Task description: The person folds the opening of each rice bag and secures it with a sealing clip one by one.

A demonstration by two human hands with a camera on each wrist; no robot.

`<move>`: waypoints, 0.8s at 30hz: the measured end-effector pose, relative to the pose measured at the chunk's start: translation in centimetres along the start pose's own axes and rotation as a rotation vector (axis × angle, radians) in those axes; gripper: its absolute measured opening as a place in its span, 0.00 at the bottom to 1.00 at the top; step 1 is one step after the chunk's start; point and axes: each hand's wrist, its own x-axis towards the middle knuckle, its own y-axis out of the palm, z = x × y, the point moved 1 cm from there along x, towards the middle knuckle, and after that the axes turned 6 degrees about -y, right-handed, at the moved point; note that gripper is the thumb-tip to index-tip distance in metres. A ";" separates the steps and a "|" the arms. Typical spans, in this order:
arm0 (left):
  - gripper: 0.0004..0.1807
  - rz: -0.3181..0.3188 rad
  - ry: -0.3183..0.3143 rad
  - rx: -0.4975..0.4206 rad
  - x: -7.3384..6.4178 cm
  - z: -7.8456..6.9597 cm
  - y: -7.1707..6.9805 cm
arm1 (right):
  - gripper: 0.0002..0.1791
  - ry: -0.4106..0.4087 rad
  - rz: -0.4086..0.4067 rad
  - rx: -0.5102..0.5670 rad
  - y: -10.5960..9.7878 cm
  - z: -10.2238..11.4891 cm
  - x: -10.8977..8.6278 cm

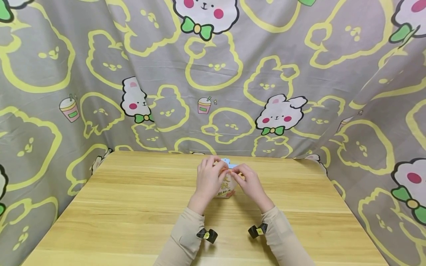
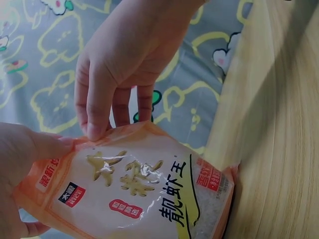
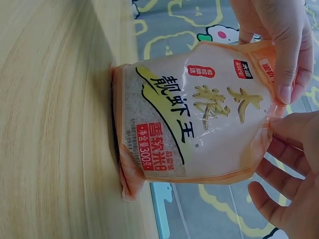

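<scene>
A small orange-and-white bag of rice (image 1: 225, 189) stands upright on the table, its printed front towards me. White grains (image 3: 130, 94) show through its lower part in the right wrist view. My left hand (image 1: 209, 179) pinches the bag's top edge on the left between thumb and fingers. At the top edge on the right, the thumb and index finger of my right hand (image 1: 250, 181) pinch the film, while its other fingers (image 2: 144, 102) hang loosely curled. The two hands' fingertips are close together along the orange top (image 3: 266, 124).
Behind the bag lies a flat light-blue thing (image 1: 229, 164), partly hidden by the hands and bag. The wood-grain table (image 1: 133, 207) ends at a grey patterned curtain (image 1: 159, 74) at the back and sides. Black straps (image 1: 207, 235) sit on both wrists.
</scene>
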 end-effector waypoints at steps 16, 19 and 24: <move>0.05 0.028 -0.046 0.008 0.1 0.3 -0.5 | 0.02 -0.009 0.001 0.003 0.2 0.0 0.0; 0.06 0.026 -0.064 -0.002 0.2 0.4 -0.6 | 0.02 -0.007 -0.001 0.008 0.2 0.0 -0.1; 0.10 0.025 -0.093 -0.004 0.4 0.6 -1.1 | 0.05 0.015 0.011 0.019 0.1 0.0 -0.1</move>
